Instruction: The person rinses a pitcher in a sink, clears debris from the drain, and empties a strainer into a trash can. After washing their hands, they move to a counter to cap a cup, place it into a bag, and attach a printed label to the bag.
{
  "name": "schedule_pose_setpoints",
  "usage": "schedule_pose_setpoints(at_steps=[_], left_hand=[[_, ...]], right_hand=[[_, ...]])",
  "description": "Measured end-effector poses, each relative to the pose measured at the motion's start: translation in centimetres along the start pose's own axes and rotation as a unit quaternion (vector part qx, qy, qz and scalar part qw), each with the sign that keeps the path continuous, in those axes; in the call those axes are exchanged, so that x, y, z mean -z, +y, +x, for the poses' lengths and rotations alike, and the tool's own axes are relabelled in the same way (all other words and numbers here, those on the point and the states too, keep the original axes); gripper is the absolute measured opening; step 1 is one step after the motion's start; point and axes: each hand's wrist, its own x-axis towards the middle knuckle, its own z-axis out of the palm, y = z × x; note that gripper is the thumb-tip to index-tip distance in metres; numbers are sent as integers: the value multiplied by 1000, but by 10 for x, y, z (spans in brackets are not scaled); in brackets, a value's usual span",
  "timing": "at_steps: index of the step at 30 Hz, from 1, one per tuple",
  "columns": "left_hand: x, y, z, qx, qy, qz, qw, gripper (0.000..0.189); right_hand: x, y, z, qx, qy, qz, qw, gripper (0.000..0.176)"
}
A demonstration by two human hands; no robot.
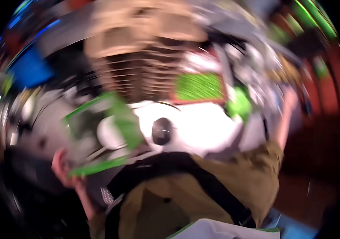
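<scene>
At the lower left, my left hand (61, 168) is closed on the near corner of a green-edged package (128, 119). The package has a clear or grey face, and a white round shape with a thin stem shows on it. It is tilted above the worktop. My right hand (289, 99) reaches out to the far right, beside a pile of pale, plastic-looking items (253, 75). Motion smears its fingers, so what they touch cannot be made out. A dark computer mouse (162, 131) lies on a brightly lit white surface (205, 127) between my arms.
Stacked tan cardboard trays (138, 71) stand at the back. Right of them sits a red-rimmed tray of bright green pieces (200, 87), with a light green item (238, 104) beside it. A blue box (30, 67) is at the far left. Another green-edged white package (225, 231) shows at the bottom edge.
</scene>
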Motion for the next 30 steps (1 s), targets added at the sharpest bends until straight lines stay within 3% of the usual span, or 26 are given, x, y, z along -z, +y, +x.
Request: schedule_pose_setpoints(at_steps=[1, 2, 3, 4, 5, 7, 8, 9, 11, 13, 14, 16, 22, 25, 27, 28, 29, 30], left_hand=[[3, -14, 8, 15, 44, -24, 999, 63], [1, -26, 32, -29, 100, -69, 992, 47], [7, -35, 60, -17, 125, 10, 992, 29], [9, -54, 89, -22, 157, 78, 984, 19], [7, -71, 113, 60, 182, 17, 981, 17], [-2, -167, 154, 84, 217, -33, 972, 17], [-5, -210, 177, 111, 236, -50, 964, 21], [-10, -249, 195, 147, 222, -3, 964, 26], [-20, -303, 228, 219, 196, 78, 953, 36], [-23, -333, 259, 292, 134, 147, 935, 46], [-24, -335, 271, 309, 110, 165, 930, 52], [-26, -337, 297, 345, 114, 156, 918, 60], [-30, -361, 339, 318, 79, 187, 926, 66], [-30, -355, 328, 279, 205, 152, 926, 56], [-23, -310, 298, 124, 274, 54, 952, 41], [-23, -264, 270, 33, 268, -83, 959, 26], [-25, -215, 228, 59, 179, -198, 962, 19], [-24, -158, 177, 33, 94, -250, 963, 18]], right_hand=[[35, -65, -43, 15, 34, 205, 978, 32], [31, -55, -33, 92, 103, 180, 974, 33], [-1, -11, 9, 131, 201, 172, 955, 36], [-11, -13, 10, 175, 243, 195, 934, 35], [-13, -37, -9, 241, 233, 267, 903, 30], [-19, -96, -64, 262, 122, 370, 883, 26], [-24, -118, -82, 323, 96, 337, 879, 24], [-10, -155, -136, 341, -3, 345, 874, 23], [-13, -204, -212, 523, 15, 287, 802, 25], [-27, -219, -257, 509, -79, 281, 809, 23], [-20, -235, -283, 428, -142, 321, 833, 23], [-26, -243, -301, 395, -176, 353, 830, 25], [-26, -242, -326, 314, -149, 390, 853, 26], [-13, -248, -340, 277, -145, 410, 857, 24], [-7, -251, -347, 306, -172, 447, 823, 25], [-5, -251, -351, 317, -186, 466, 804, 26], [-2, -255, -355, 354, -212, 492, 767, 37], [-6, -252, -358, 356, -238, 503, 751, 59]])
